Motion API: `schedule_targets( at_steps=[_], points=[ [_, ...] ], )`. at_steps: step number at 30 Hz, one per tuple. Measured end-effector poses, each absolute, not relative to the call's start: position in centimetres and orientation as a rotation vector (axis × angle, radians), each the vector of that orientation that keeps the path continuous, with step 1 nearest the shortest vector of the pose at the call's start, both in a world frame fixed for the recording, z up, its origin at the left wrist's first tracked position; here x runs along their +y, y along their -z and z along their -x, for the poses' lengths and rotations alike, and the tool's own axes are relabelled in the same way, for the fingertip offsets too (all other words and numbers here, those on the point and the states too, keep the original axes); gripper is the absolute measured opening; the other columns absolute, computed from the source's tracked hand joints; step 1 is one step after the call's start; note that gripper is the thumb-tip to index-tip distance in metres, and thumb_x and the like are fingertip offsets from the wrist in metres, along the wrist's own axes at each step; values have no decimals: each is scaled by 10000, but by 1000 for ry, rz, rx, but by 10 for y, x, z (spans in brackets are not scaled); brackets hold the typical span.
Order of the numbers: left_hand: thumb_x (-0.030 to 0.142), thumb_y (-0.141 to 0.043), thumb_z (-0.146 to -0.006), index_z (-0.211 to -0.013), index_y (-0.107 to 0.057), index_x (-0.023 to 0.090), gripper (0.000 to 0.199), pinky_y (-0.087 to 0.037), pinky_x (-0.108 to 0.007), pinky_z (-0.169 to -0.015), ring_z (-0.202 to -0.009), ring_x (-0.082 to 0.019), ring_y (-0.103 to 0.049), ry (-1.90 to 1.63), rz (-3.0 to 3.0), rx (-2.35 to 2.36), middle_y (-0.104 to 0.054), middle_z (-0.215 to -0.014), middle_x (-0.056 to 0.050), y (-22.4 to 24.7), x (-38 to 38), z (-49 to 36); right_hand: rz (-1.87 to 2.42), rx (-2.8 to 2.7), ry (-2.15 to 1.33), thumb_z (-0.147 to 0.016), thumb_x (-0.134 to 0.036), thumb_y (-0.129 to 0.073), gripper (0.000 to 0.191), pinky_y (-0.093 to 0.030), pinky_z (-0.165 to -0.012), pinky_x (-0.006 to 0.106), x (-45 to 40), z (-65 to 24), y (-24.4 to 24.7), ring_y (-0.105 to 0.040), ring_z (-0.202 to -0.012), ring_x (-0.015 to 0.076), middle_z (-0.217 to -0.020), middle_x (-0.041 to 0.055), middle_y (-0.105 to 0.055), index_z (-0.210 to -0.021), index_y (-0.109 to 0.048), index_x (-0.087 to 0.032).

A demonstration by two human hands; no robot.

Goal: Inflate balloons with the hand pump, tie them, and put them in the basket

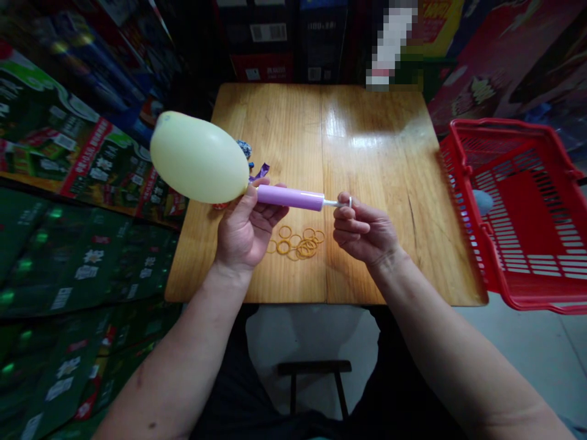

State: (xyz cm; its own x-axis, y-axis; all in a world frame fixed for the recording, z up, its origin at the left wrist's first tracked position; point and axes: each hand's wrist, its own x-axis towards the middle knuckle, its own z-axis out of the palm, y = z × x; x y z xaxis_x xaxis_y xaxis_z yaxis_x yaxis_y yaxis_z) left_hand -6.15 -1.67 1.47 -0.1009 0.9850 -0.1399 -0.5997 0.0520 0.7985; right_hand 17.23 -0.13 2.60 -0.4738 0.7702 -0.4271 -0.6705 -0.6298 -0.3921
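A pale yellow balloon [199, 160], partly inflated, sits on the nozzle end of a purple hand pump [290, 198]. My left hand [243, 235] is closed around that end, thumb and fingers pinching where the balloon's neck meets the pump. At the other end my right hand [364, 229] grips the white handle of the pump rod, whose thin shaft shows a short length outside the barrel. Both hands are above the wooden table [380, 177]. Below the pump lies a loose group of yellow rubber bands [306, 247].
Behind the balloon lie a purple wrapper piece [263, 172] and a crumpled blue item [244, 148]. A red shopping basket [498, 260] with a grey-blue round thing inside stands at the right. Stacked green cartons [87, 269] line the left; boxes stand behind the table. A stool [314, 367] shows below.
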Motion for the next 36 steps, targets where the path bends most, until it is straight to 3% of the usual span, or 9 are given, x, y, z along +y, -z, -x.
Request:
schedule_targets(
  at_steps=[5, 13, 30, 36],
  points=[
    [482, -693, -960, -1154, -734, 273, 288, -594, -380, -986, -1263, -270, -684, -1534, -589, 887, -784, -1224, -59, -15, -18, 63, 624, -212, -2148, -1096, -186, -386, 328, -293, -420, 138, -3, -171, -24, -238, -405, 36, -648, -69, -569, -919, -661, -196],
    [449, -669, -983, -1171, -718, 263, 269, -574, -392, -1014, -1274, -263, -679, -1435, -553, 833, -779, -1240, -66, -10, -22, 49, 526, -210, -2214, -1070, -164, -468, 223, -332, -440, 120, -8, -158, -16, -310, -417, 23, -676, -55, -603, -949, -655, -179],
    [457, -678, -966, -1129, -735, 243, 275, -578, -384, -1024, -1265, -263, -685, -1468, -530, 898, -798, -1155, -80, -10, -17, 57, 604, -221, -2229, -1085, -188, -431, 262, -317, -439, 130, -5, -160, -19, -272, -426, 29, -676, -60, -586, -945, -652, -188],
    [503, -703, -945, -1136, -729, 269, 303, -579, -376, -1018, -1313, -269, -655, -1557, -571, 913, -784, -1219, -59, -17, -13, 73, 562, -266, -2153, -1088, -189, -429, 266, -308, -435, 123, 0, -174, -23, -252, -418, 26, -667, -75, -571, -940, -650, -194]
  ],
)
